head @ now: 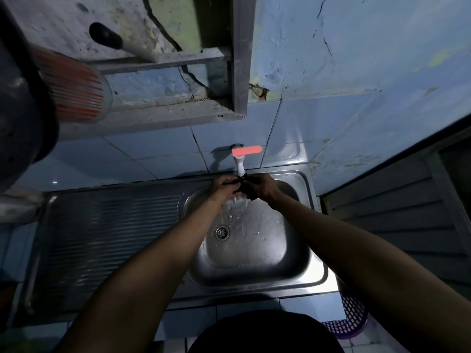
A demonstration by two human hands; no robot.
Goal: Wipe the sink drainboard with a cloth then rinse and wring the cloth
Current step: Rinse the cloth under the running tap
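A dark cloth (242, 186) is bunched between my left hand (221, 187) and my right hand (262, 188), right under the white tap (240, 167) with its red lever (246, 150). Both hands are closed on the cloth, over the back of the steel sink basin (293, 253). Water runs from the cloth down into the basin toward the round drain (222, 232). The ribbed drainboard (107, 235) stretches to the left of the basin, with nothing on it.
Blue tiles cover the wall behind the tap. A metal shelf frame (239, 72) hangs above, holding a red-striped cup (76, 93) and a dark pot (23, 115) at upper left. A purple mesh basket (349, 319) stands low at the right, beside a louvred door (397, 207).
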